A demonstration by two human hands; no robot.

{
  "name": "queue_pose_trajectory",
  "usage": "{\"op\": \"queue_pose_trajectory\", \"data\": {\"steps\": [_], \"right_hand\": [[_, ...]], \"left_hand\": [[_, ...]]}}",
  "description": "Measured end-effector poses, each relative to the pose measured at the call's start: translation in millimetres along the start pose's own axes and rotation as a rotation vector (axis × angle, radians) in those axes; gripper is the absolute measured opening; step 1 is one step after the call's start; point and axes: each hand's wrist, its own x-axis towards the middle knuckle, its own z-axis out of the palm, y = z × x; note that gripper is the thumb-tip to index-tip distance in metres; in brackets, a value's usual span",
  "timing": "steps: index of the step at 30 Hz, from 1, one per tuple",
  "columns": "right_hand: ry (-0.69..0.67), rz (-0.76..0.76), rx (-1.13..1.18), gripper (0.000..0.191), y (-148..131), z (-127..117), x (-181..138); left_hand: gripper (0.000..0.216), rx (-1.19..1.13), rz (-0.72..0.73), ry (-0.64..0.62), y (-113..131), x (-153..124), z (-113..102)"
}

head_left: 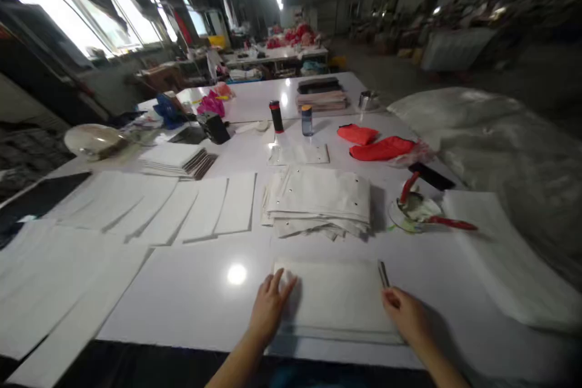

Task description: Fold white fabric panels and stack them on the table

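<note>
Flatly, left hand and right hand open on white panel; no legible writing

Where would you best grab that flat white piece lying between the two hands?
Probably by its two short side edges, one from each side. The white piece lies flat and wide on the table, and the left hand and right hand already rest at those edges.

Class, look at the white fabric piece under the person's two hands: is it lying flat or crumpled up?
Flat. The white fabric piece lies smooth on the table, edges straight, with the left hand and right hand resting on its sides.
</note>
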Motion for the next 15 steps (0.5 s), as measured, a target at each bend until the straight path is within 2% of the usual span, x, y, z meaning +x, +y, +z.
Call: {"op": "queue_pose_trajectory", "data": {"steps": [4, 7, 11, 13, 15], "right_hand": [[-0.014, -0.027, -0.042, 0.026, 0, 5, -1], [-0.011, -0.067, -0.12, 0.025, -1, 1, 0], [0.036, -0.082, -0.279, 0.024, -16, -5, 1], [0.086, -0.109, -0.419, 0.034, -35, 1, 3], [0.127, -0.225, -0.518, 0.048, -62, 16, 4]], "left_hand": [[0.05, -0.038, 0.109, -0.075, 13, 11, -1], [0.041, -0.078, 0.035, -0.05, 30, 15, 1], [0.062, -0.138, -0.062, 0.04, 45, 15, 11], [0.068, -0.161, -0.061, 0.07, 44, 15, 18], [0.072, -0.161, -0.034, 0.101, 41, 14, 23]]}}
